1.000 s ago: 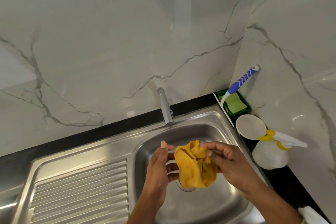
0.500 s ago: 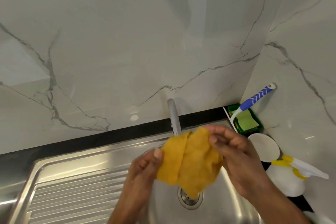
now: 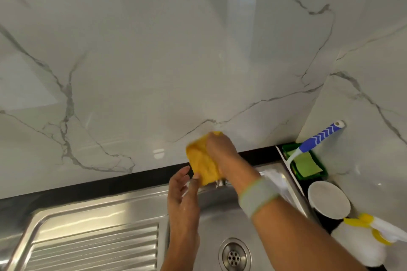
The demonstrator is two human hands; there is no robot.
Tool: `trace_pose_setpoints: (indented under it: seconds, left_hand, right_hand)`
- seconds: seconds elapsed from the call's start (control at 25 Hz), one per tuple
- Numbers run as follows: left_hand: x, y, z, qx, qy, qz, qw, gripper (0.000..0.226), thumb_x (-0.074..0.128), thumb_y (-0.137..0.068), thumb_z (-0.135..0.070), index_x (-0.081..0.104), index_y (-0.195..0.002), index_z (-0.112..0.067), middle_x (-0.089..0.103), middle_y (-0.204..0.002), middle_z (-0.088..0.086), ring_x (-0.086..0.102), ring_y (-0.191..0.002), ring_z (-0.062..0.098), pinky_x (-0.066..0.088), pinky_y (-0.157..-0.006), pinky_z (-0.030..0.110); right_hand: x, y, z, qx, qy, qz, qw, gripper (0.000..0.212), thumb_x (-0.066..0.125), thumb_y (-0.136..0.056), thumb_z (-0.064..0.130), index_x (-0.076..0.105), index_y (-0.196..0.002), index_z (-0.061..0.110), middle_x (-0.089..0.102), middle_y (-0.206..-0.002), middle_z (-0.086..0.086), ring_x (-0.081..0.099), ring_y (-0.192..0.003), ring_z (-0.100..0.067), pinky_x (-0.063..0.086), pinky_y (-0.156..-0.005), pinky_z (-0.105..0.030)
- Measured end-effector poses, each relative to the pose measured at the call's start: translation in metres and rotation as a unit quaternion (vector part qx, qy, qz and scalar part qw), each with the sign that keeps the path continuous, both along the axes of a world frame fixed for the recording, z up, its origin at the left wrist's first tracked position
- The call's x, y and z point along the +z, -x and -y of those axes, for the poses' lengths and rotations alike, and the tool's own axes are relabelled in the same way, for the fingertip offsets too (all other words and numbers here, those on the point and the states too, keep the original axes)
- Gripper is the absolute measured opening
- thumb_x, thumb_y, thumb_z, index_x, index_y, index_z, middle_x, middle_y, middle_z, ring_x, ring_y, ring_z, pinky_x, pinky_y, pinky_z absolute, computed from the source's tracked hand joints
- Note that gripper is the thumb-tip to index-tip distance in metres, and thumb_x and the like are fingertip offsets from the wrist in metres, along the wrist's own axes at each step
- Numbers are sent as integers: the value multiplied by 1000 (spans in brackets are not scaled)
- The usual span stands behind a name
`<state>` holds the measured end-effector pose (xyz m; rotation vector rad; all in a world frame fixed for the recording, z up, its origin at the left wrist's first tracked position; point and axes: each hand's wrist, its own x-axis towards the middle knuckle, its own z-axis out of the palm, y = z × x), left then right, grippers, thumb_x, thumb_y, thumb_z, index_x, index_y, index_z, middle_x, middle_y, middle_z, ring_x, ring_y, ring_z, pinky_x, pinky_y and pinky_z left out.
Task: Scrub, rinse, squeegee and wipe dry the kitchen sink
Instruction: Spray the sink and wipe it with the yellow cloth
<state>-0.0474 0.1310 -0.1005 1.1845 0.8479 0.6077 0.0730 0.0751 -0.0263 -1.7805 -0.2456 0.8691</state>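
My right hand (image 3: 218,149) grips the yellow cloth (image 3: 201,160), bunched over the tap at the back of the sink (image 3: 132,222). My left hand (image 3: 182,191) is spread, fingertips touching its lower edge. It looks soft, light, possibly damp; I'd grip it in a wad.

A brushed stainless-steel sink (image 3: 123,218) with a ribbed drainboard (image 3: 94,246) gleams beneath glossy, grey-veined marble wall panels (image 3: 154,61); a soft yellow cloth (image 3: 201,160), a matt green sponge (image 3: 306,164) and a smooth plastic brush handle (image 3: 319,136) sit alongside.
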Motion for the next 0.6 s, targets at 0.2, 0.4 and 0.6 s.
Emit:
trace_pose_setpoints:
  seconds: [0.2,0.4,0.6]
  left_hand:
    - [14,7,12,50,-29,28,998,27,75,-92,-32,67,-117,-36,69,-120,-6,63,-117,16,46,-88,32]
    - [-7,26,-2,89,-86,-7,992,25,85,-84,-32,71,-104,-38,72,-107,-9,65,-109,17,47,-84,28]
    - [15,-2,11,50,-169,-12,984,11,69,-98,-35,68,-109,-34,71,-104,-13,67,-100,8,49,-77,24]
  right_hand:
    - [-3,9,0,-85,13,-46,995,54,27,-111,49,53,-141,13,61,-136,-15,61,-117,-35,50,-106,-45]
    - [-17,-23,-31,-111,26,-53,992,39,25,-113,43,57,-112,20,62,-106,-8,60,-95,-25,48,-89,-35]
    - [-52,-6,6,-46,-37,19,998,59,25,-108,59,62,-116,14,65,-106,-10,65,-104,-31,55,-96,-46]
